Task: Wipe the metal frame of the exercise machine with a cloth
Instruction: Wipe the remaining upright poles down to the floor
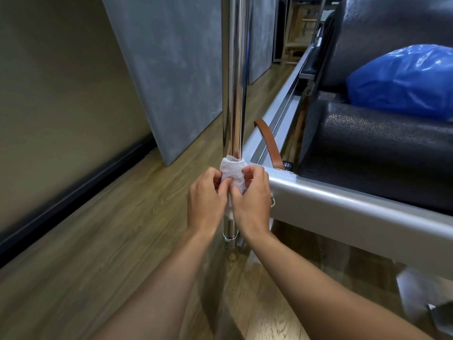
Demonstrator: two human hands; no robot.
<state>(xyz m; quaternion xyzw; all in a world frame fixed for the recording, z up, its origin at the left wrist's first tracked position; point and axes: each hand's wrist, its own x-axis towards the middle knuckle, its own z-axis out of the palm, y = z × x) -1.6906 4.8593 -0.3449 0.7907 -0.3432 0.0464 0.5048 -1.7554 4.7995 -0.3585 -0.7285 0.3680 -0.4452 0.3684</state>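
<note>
**Hands.** Your left hand point(206, 200) and right hand point(252, 200) meet at the polished chrome upright pole point(235, 82) of the machine, and both grip the white textured cloth point(232, 171). Your left fingers point(224, 186) are curled, with thumb and forefinger pinching the cloth at its front. Your right fingers point(247, 173) are curled over the cloth from the opposite side, with the thumb pressed against it. The two hands touch at the thumbs. That the fingers close fully round the back of the pole cannot be confirmed, as that side is hidden.

**Cloth.** It is wrapped round the pole directly under your fingertips. Its upper edge shows just above them, and a loose tail hangs below, between your two palms.

**Surroundings.**
- Immediately right of your right fingers, the grey painted metal frame rail point(343, 204) meets the pole at a corner and runs off to the right.
- A brown leather strap point(269, 143) loops over the frame just beyond your right fingertips.
- Further right of the fingers lie black padded cushions point(380, 148), with a crumpled blue plastic bag point(404, 79) resting on them.
- Below your wrists, a chrome collar point(230, 235) rings the pole close to the wood-effect plank floor point(122, 229).
- Beyond and left of your left fingers, a grey upright panel point(171, 69) stands on the floor by the beige wall.
- A black skirting strip point(73, 192) runs along the foot of that wall.
</note>
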